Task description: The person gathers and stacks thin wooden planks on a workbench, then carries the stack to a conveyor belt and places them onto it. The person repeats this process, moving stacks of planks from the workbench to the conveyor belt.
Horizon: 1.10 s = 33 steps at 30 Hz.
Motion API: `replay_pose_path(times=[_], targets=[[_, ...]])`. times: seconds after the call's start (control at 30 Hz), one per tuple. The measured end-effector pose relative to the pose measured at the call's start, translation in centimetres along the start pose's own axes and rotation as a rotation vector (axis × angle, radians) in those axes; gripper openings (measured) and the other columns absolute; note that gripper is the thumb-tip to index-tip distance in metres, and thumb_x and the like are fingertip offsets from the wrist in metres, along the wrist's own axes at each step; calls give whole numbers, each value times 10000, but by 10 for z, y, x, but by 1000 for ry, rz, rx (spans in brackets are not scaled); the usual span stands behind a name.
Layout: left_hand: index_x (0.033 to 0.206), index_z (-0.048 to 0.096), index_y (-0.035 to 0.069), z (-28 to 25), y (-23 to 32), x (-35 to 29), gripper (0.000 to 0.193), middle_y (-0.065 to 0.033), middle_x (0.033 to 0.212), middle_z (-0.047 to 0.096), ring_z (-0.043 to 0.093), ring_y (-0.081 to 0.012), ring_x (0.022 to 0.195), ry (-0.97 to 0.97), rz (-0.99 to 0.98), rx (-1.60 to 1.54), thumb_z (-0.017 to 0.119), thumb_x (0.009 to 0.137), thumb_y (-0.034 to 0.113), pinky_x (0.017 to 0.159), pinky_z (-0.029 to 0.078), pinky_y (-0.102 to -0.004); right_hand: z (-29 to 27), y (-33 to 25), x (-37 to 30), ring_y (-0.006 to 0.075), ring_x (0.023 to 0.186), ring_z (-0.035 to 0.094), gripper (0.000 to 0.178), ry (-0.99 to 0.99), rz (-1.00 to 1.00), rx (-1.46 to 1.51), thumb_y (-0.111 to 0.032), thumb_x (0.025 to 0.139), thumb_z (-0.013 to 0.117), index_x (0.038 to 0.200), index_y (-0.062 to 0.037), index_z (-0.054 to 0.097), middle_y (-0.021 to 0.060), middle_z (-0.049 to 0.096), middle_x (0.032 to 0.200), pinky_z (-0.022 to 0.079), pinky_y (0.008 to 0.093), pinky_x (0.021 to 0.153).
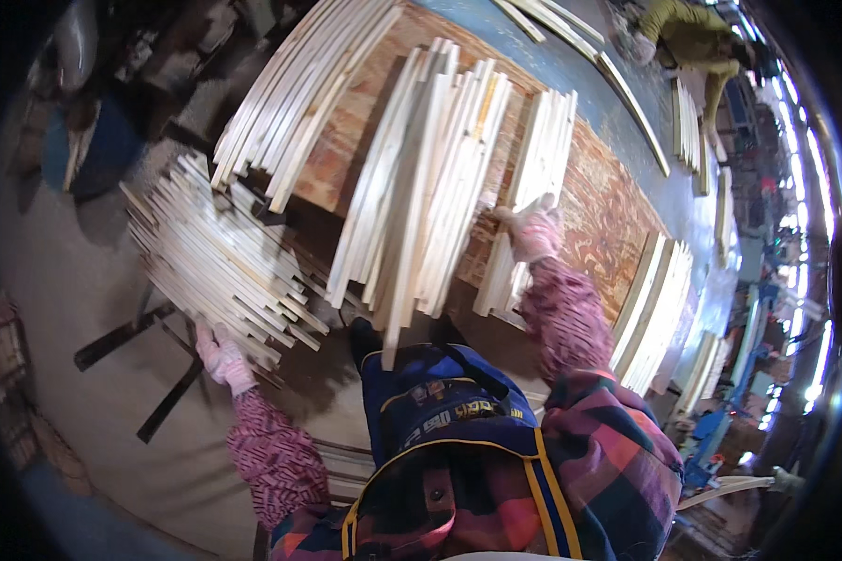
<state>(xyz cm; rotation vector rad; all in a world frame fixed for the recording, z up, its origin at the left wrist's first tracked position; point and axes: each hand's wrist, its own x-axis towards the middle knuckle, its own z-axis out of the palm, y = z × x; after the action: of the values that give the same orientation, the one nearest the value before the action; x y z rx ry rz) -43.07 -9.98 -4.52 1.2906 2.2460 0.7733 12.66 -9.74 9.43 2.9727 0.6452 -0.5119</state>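
Observation:
My left hand (pixel 225 361), in a pale pink work glove, is at the near left edge of a pile of wooden strips (pixel 220 248) on a dark-legged stand. Its fingers are stretched out against the strip ends, and it grips nothing I can see. My right hand (pixel 536 234), gloved alike, lies over a narrow row of pale strips (pixel 544 150) on the plywood-topped table, thumb and fingers apart. Left of it lies a wider, uneven bundle of strips (pixel 430 178); one strip (pixel 404 252) on top sticks out toward my apron.
More strips (pixel 299 84) lie at the table's far left, and another row (pixel 653 309) at its right. The bare plywood (pixel 608 192) shows between them. A person in olive clothing (pixel 688 37) works at the far right near a blue surface (pixel 468 19). Black stand legs (pixel 126 337) jut out at left.

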Motion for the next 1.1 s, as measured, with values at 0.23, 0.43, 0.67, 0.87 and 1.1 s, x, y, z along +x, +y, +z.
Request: replay_pose_path(times=[0.23,0.43,0.67,0.87,1.1], targets=[[1347,551,43,67,250,-175,433,-140,1344,557,514,-228,1241,-428,357,-530,641,940,160,1057,414,-338,17,105,64,334,1078,626,988,-253,-144,928,-336,701,813,1439,50,284,206,629,1157,494,425,978],[1484,396,131,167,434,-352,798,-195,1463,456,401,-285,1380,-1285,249,-65,558,878,625,1100,347,-370,-2,236,59,303,976,680,695,-694,-340,1732,-552,892,573,1306,4,530,187,653,1170,574,421,839],[1498,299,73,274,394,-391,856,-268,1395,471,468,-412,1289,-1237,589,386,581,860,569,1074,379,-441,23,308,87,359,1218,548,459,-178,-261,639,-303,927,467,1325,-105,583,196,611,1278,406,409,1048],[1474,366,46,252,359,-401,701,-194,1296,594,550,-262,1206,-1473,517,410,602,935,428,1030,412,-340,70,369,77,200,1018,637,398,-583,-131,1090,-179,953,556,1329,-52,578,104,667,1187,497,306,904],[1506,290,44,210,309,-405,747,-239,1448,451,446,-329,1339,-1539,370,250,594,937,422,1110,346,-354,71,422,-12,78,664,486,396,-702,147,1425,-214,1029,502,1405,-90,500,-17,546,841,437,208,598]])
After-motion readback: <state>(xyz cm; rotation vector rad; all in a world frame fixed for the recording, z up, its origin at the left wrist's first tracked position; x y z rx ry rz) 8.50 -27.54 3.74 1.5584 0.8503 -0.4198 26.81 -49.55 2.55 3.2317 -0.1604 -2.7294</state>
